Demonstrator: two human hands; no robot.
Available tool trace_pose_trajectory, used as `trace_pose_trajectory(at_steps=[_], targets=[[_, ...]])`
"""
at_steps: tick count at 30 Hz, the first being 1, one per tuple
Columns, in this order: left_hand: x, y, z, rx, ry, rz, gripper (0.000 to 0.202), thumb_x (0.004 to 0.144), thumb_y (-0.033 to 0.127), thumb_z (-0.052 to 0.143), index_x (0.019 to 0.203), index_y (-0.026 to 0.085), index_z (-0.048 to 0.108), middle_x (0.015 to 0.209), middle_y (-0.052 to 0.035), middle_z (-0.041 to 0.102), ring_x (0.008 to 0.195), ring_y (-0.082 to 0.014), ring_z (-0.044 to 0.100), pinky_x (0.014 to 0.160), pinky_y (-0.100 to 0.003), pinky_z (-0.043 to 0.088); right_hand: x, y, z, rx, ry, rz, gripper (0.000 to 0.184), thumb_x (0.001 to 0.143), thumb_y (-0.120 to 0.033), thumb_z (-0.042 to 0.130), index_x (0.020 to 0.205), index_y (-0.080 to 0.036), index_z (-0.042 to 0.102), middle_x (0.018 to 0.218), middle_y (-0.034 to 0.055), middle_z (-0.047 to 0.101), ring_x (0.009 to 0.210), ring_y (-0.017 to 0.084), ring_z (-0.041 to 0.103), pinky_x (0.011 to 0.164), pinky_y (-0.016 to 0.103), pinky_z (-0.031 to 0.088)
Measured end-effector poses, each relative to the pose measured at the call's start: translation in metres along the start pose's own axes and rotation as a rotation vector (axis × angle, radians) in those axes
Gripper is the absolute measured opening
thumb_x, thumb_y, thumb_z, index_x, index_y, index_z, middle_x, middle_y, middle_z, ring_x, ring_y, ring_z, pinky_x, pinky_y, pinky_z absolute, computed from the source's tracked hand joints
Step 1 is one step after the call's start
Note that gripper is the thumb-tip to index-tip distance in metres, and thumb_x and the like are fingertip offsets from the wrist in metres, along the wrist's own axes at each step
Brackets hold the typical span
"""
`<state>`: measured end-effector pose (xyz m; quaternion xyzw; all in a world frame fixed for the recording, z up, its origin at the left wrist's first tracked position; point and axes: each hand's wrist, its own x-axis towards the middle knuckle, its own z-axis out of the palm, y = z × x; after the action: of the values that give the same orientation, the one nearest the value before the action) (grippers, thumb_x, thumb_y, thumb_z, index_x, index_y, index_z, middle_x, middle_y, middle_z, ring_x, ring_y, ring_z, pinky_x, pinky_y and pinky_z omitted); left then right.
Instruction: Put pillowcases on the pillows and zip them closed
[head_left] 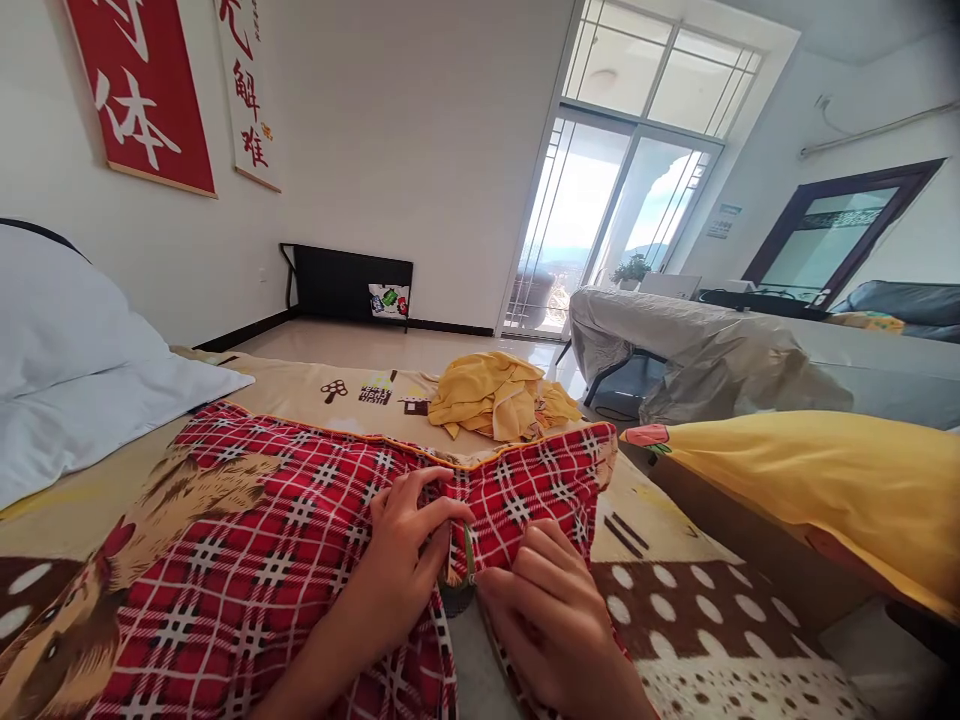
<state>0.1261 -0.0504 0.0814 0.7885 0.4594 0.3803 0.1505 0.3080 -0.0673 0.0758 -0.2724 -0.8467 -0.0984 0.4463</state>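
Note:
A red plaid pillowcase with orange piping and a printed animal lies spread in front of me. Its near side parts in an opening, with something pale grey showing inside. My left hand rests on the fabric left of the opening, thumb and fingers closed on its edge. Just to the right, my right hand is curled, its fingertips pinching the zipper edge at the top of the opening. The zipper pull itself is too small to make out.
A patterned blanket lies beneath. Crumpled yellow cloth sits beyond the pillowcase, a yellow pillow at right, a white pillow at left. Farther off stand a plastic-covered table and a black folding frame by the wall.

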Motion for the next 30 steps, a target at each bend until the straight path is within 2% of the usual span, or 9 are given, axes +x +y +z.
trace_pose_trajectory(at_steps=[3,7,9,11,13,15,19,25,30], targets=[[-0.005,0.009,-0.013,-0.031,-0.032,0.013,0.032,0.093,0.023,0.04,0.115,0.029,0.062,0.126,-0.0055,0.06,0.117,-0.0238,0.054,0.101,-0.046,0.04,0.0,0.01,0.004,-0.027,0.069,0.058,0.011,0.085,-0.007,0.056,0.084,-0.017,0.062,0.063,0.0,0.048,0.065,0.013,0.041,0.064,0.029,0.036],[-0.021,0.018,-0.031,-0.104,-0.132,-0.046,0.028,0.093,0.031,0.043,0.108,0.026,0.066,0.101,-0.0027,0.071,0.095,-0.0191,0.064,0.087,-0.033,0.05,0.0,0.023,0.011,-0.065,0.098,0.096,0.01,0.086,-0.011,0.056,0.085,-0.018,0.062,0.065,0.0,0.052,0.064,0.013,0.044,0.061,0.028,0.037],[-0.026,0.014,-0.032,-0.166,-0.191,-0.07,0.029,0.094,0.035,0.042,0.11,0.028,0.065,0.089,-0.0001,0.072,0.081,-0.0156,0.066,0.076,-0.027,0.052,0.0,0.026,0.014,-0.066,0.095,0.109,0.01,0.087,-0.012,0.055,0.084,-0.018,0.063,0.066,-0.0002,0.053,0.064,0.013,0.045,0.061,0.028,0.037],[-0.027,0.007,-0.026,-0.218,-0.18,-0.05,0.031,0.096,0.035,0.039,0.116,0.029,0.062,0.082,0.0017,0.071,0.074,-0.0131,0.065,0.07,-0.024,0.052,-0.001,0.025,0.015,-0.052,0.085,0.109,0.012,0.088,-0.01,0.054,0.085,-0.018,0.063,0.066,-0.0005,0.052,0.064,0.013,0.045,0.062,0.028,0.036],[-0.022,-0.002,-0.016,-0.166,-0.072,0.033,0.032,0.097,0.028,0.036,0.12,0.028,0.059,0.092,-0.0006,0.07,0.083,-0.014,0.065,0.078,-0.026,0.052,-0.001,0.022,0.013,-0.026,0.065,0.09,0.012,0.088,-0.009,0.053,0.086,-0.017,0.062,0.066,-0.0006,0.051,0.065,0.013,0.044,0.063,0.028,0.036],[-0.014,-0.009,-0.006,0.011,0.03,0.153,0.038,0.095,0.017,0.037,0.123,0.03,0.058,0.115,-0.0045,0.065,0.106,-0.0189,0.059,0.092,-0.036,0.048,0.0,0.017,0.011,0.005,0.048,0.061,0.012,0.088,-0.008,0.053,0.086,-0.016,0.061,0.065,-0.0006,0.049,0.065,0.012,0.043,0.063,0.028,0.036],[-0.005,-0.017,0.002,0.296,-0.036,0.357,0.054,0.088,0.005,0.041,0.128,0.039,0.053,0.145,-0.0037,0.041,0.13,-0.0263,0.039,0.102,-0.049,0.037,0.001,0.009,0.006,0.034,0.011,0.025,0.015,0.087,-0.006,0.051,0.081,-0.016,0.059,0.065,-0.0001,0.047,0.066,0.013,0.039,0.063,0.028,0.035],[-0.004,-0.015,0.002,0.316,-0.055,0.388,0.031,0.092,0.011,0.04,0.102,0.029,0.064,0.14,-0.0035,0.046,0.132,-0.0255,0.034,0.101,-0.048,0.032,0.0,0.007,0.005,0.052,-0.042,0.008,0.015,0.086,-0.005,0.05,0.08,-0.016,0.059,0.065,-0.0003,0.045,0.066,0.013,0.037,0.064,0.029,0.033],[-0.001,-0.016,0.008,0.322,0.01,0.368,0.031,0.09,0.006,0.039,0.098,0.026,0.063,0.134,-0.0048,0.051,0.128,-0.0247,0.038,0.097,-0.045,0.03,-0.001,0.005,0.004,0.084,-0.071,0.019,0.015,0.088,-0.006,0.05,0.081,-0.016,0.059,0.065,-0.0004,0.046,0.066,0.012,0.037,0.065,0.029,0.035]])
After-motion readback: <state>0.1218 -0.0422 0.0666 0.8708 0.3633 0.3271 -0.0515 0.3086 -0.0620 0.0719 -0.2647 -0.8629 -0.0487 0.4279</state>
